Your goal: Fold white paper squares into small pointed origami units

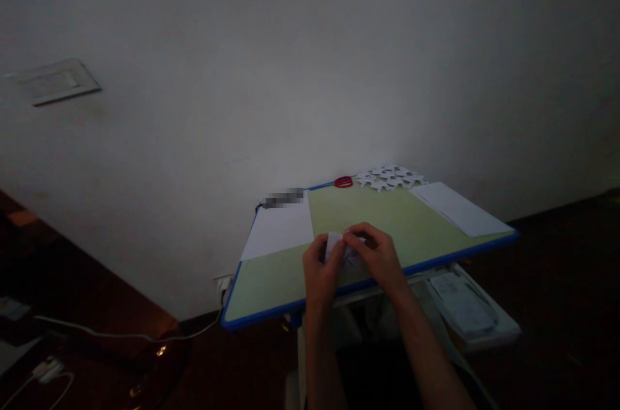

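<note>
Between my two hands is a small piece of folded white paper (pixel 349 261), held just above the front part of the green tabletop. My left hand (pixel 320 271) grips its left side, the thumb pressed on the face of the paper. From the right, my right hand (pixel 378 255) pinches the paper's upper edge, thumb and fingertips close to the left thumb. The fingers hide part of the paper, so its exact folded shape is unclear.
The blue-edged green table (pixel 271 297) stands against a wall. On it lie a white sheet (pixel 281 229), red-handled scissors (pixel 343 182), several folded paper pieces (pixel 390 177) and a paper stack (pixel 460 208). An open drawer (pixel 465 307) juts out below right; a white cable (pixel 121 335) hangs left.
</note>
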Available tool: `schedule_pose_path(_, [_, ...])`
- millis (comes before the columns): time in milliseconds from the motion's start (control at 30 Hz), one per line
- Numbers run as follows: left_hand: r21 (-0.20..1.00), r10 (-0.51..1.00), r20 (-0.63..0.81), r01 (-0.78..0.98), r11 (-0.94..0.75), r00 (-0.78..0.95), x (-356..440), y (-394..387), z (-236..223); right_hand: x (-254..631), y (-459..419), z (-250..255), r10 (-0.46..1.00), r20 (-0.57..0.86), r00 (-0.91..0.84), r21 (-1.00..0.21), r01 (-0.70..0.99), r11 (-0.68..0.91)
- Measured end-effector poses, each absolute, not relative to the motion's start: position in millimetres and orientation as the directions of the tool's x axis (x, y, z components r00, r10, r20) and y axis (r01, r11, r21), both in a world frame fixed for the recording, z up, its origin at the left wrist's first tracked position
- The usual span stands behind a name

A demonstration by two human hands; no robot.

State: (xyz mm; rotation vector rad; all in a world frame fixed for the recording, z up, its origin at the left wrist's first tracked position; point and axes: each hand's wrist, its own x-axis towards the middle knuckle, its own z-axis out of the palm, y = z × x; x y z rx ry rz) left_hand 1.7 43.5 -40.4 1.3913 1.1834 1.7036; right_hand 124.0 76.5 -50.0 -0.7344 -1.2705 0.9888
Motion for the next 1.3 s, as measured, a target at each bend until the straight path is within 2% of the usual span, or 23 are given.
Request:
schedule_pose_path(433, [0.925,0.885,0.372,0.031,-0.379,-0.279,0,48,-46,124,74,-46,0.901,0.435,0.008,-0.877,-0.225,0.425])
schedule_pose_path(867, [0.921,0.89,0.372,-0.015,-0.39,-0.264,-4,50,-52,126,73,-49,0.874,0.485,-0.04,-0.863,-0.188,0.47])
schedule_pose_path(1300, [0.911,0.883,0.412,0.112,-0.397,-0.224,-1,45,-43,123,76,-48,0.905,0.423,0.048,-0.886,-0.191,0.424])
